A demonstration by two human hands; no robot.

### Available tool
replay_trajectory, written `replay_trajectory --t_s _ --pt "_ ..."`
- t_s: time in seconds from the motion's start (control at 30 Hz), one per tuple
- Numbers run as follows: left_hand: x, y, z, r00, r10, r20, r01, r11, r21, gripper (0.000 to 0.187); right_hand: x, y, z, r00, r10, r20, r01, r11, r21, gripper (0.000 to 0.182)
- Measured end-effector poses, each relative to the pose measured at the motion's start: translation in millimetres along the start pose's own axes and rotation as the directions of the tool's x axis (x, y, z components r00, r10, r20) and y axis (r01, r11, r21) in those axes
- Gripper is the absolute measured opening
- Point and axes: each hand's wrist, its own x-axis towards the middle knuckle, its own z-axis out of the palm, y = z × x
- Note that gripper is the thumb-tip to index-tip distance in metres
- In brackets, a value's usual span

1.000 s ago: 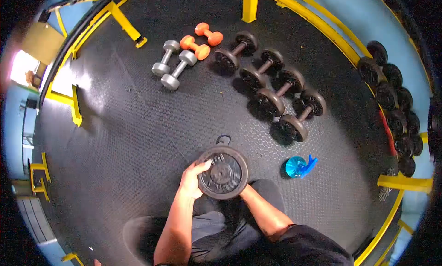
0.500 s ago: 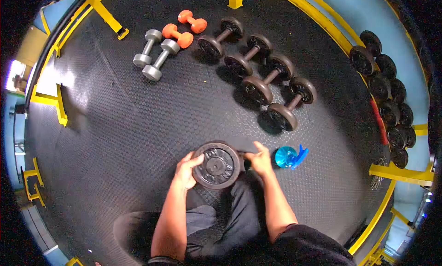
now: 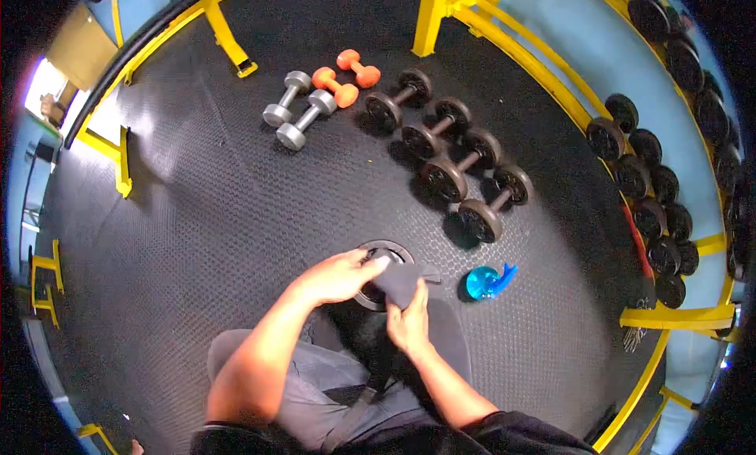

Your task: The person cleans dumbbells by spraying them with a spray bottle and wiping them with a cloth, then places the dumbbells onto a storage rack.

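A dark brown dumbbell (image 3: 368, 299) is in front of my lap with one round end facing up, partly covered by my hands. Across that end lies a dark grey cloth (image 3: 399, 281), bunched between both hands. My left hand (image 3: 339, 275) comes in from the left, its thumb and fingers closed on the cloth's upper left part. From below, my right hand (image 3: 409, 323) pinches the cloth's lower right side. To the right stands a spray bottle (image 3: 482, 283) with blue liquid and a blue trigger head.
Several brown dumbbells (image 3: 446, 179) lie in a row ahead on the black rubber floor (image 3: 260, 219). Grey dumbbells (image 3: 306, 120) and orange dumbbells (image 3: 335, 86) lie further left. A yellow rack (image 3: 677, 318) with more dumbbells stands at right.
My left hand has gone from the dumbbell's rim to the cloth, which now lies over the dumbbell's end. My right hand has moved left and down. The view has shifted.
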Motion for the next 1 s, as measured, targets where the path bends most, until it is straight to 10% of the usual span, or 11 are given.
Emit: replay_trajectory --t_s 0.17,0.3,0.37,0.43,0.57,0.6,0.63,0.73,0.8,0.87,1.0 --pt "-16 21 -22 0.979 0.108 -0.173 -0.114 0.993 -0.026 0.080 86 -7 -7 0.983 0.172 0.065 -0.173 0.985 -0.003 0.067" --pt "-22 15 -42 0.958 0.128 -0.258 -0.139 0.990 -0.025 0.084 191 25 17 0.721 0.131 0.681 -0.279 0.954 0.111 0.061" --pt "-22 15 -46 0.948 0.111 -0.297 -0.131 0.990 -0.046 0.083 226 17 45 0.491 -0.047 0.870 0.145 0.989 -0.028 0.052" --pt "-16 8 -49 0.914 0.156 -0.373 -0.197 0.978 -0.073 0.083 183 -26 54 0.506 -0.072 0.860 0.313 0.944 -0.105 0.052" --pt "-15 5 -68 0.885 0.137 -0.446 -0.173 0.984 -0.043 0.080 104 -115 75 0.549 -0.183 0.815 0.769 0.494 -0.407 0.051" --pt "-17 4 -71 0.879 0.116 -0.462 -0.145 0.989 -0.028 0.079 101 -96 115 0.336 0.212 0.917 0.927 0.098 -0.363 0.048" --pt "-19 4 -76 0.864 0.127 -0.487 -0.139 0.990 0.011 0.078 69 -121 103 0.341 0.415 0.844 0.938 -0.094 -0.333 0.049" --pt "-21 -3 -80 0.825 0.139 -0.547 -0.134 0.990 0.050 0.074 25 -79 80 0.260 0.217 0.941 0.881 -0.452 -0.139 0.040" --pt "-24 -7 -82 0.828 0.152 -0.540 -0.127 0.988 0.084 0.073 25 -52 43 0.026 -0.052 0.998 0.895 -0.444 -0.046 0.037" --pt "-25 -10 -82 0.831 0.146 -0.537 -0.121 0.989 0.080 0.073 32 -25 9 0.037 -0.416 0.909 0.930 -0.317 -0.183 0.038" --pt "-30 -4 -81 0.820 0.145 -0.554 -0.112 0.989 0.094 0.071 67 54 -49 0.045 -0.656 0.753 0.998 0.004 -0.056 0.030"
